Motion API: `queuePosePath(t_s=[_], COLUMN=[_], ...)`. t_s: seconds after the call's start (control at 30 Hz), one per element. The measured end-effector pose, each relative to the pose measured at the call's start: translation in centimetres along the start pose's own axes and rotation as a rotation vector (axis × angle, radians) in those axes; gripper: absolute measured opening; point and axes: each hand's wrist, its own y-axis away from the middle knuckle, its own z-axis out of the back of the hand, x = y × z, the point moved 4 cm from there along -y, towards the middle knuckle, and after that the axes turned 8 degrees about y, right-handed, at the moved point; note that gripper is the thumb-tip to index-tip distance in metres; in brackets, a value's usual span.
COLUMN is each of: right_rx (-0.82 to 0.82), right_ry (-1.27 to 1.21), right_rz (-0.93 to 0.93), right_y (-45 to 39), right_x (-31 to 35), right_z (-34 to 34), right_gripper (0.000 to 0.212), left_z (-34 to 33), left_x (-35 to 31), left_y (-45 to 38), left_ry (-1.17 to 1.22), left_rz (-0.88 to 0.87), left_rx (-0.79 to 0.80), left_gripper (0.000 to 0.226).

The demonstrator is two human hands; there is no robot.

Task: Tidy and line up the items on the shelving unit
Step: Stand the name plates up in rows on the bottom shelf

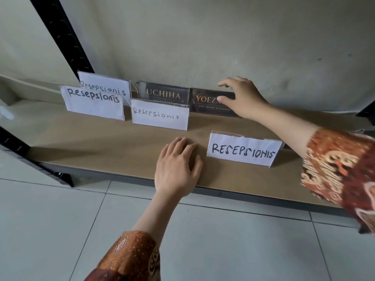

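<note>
My right hand (241,98) grips the dark YOEZA sign holder (209,102) at 1 o'clock; my left hand (178,165) rests flat, fingers relaxed, on the shelf (121,151).

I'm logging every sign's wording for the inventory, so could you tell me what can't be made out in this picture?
Head view:
- YOEZA nameplate: the end of the name and of the "SOFTWARE ENGINEER" line is hidden by the right hand, which grips it.
- UCHIHA nameplate: its lower line is cut by the Resepsionis sign in front.
- Rear Resepsionis sign: its lower part is hidden by another sign.
</note>
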Motion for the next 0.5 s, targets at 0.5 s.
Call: queuePosePath(t_s=[0.5], right_rx=[0.323], right_ry=[0.136], right_rz=[0.047], right_y=[6.4], right_x=[0.3], right_z=[-0.6], right_gripper=[0.053], left_z=[0.6], left_x=[-0.4], left_y=[-0.4], left_ry=[-0.057], left_rz=[-0.052], left_rx=[0.028], left_gripper=[0.045])
